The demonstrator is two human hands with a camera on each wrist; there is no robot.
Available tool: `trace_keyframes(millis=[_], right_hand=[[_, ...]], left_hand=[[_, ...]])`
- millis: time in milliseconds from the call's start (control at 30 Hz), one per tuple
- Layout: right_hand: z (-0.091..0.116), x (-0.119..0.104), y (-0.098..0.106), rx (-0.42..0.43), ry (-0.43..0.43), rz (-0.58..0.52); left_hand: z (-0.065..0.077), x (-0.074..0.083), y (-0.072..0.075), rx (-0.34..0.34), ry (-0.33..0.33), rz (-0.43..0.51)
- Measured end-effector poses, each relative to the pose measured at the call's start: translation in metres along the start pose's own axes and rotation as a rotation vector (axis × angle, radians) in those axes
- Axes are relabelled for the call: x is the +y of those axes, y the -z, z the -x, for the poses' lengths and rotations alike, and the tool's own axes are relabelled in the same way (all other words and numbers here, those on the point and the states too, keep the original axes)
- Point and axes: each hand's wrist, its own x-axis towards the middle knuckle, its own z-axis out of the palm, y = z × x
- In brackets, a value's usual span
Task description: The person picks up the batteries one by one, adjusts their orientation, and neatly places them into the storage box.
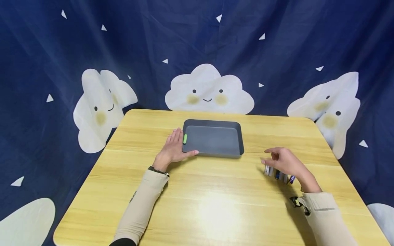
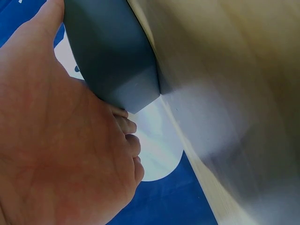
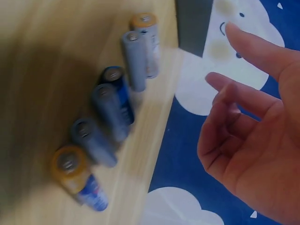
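Batteries [image 3: 124, 96], six in a row, upright on the table [image 1: 191, 184] at the right, terminal ends up, well apart from the grey tray [image 1: 212, 136]. In the right wrist view, slightly blurred, from the end nearest the tray: gold-topped white, grey, dark blue, grey, grey, gold-topped blue. Right hand [image 1: 284, 160] just over this row, grip apart: thumb and forefinger tips parted, other fingers loosely bent. Hovers with the thumb near the white battery [image 3: 151, 51] at the tray end.

Left hand [image 1: 173, 149] flat at the left side of the tray, grip apart: fingers straight along the outside of the wall, thumb spread across the near left corner. Touches the tray there; outer wall just beside the palm in the left wrist view. Green battery [image 1: 185, 139] inside the tray, against its left wall, just beside the fingers; hard to tell whether standing or lying.

Sleeves [image 1: 140, 201], pale beige, on both arms, with a dark band [image 1: 158, 170] at each wrist. Bright patch of reflected light [image 1: 218, 212] on the table between the sleeves. Behind, a dark blue curtain [image 1: 147, 41] with smiling white clouds [image 1: 209, 89] and small white triangles [image 1: 219, 18].
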Motion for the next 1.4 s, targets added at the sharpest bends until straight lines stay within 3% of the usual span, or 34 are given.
trace_keyframes(millis=[400,933,1400], right_hand=[[0.016,0.013,-0.008,-0.155,-0.013,0.02],[0.016,0.011,-0.016,-0.105,-0.005,0.076],[0.01,0.009,-0.016,-0.101,0.028,0.232]], left_hand=[[-0.003,-0.001,-0.003,-0.021,0.024,0.007],[-0.005,-0.004,-0.004,-0.017,0.019,0.001],[-0.002,-0.003,-0.003,-0.001,0.004,0.011]])
